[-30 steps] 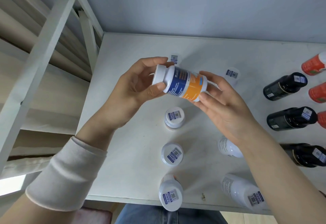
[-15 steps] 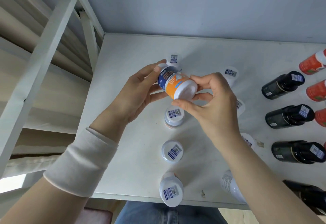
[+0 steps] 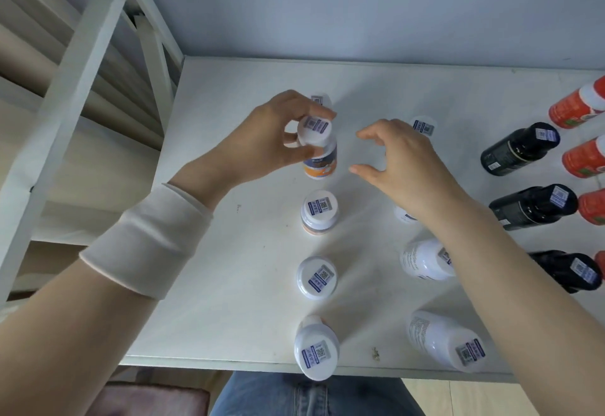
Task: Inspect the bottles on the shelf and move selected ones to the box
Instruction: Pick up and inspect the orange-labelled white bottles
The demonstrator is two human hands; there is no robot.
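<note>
My left hand grips the white cap of a blue-and-orange labelled bottle, which stands upright on the white shelf in the left column. My right hand hovers just right of it, fingers loosely curved and holding nothing. Three more white-capped bottles line up in that column toward the front edge. A second column of white bottles runs partly under my right forearm. No box is in view.
Black bottles and red bottles lie on the shelf's right side. The white shelf frame rises at the left. A grey wall closes the back. Jeans-clad legs show below the front edge.
The bottle, held tilted between both hands before, now stands upright on the shelf. My right hand has let go and drawn away to the right; my left hand moved onto the cap.
</note>
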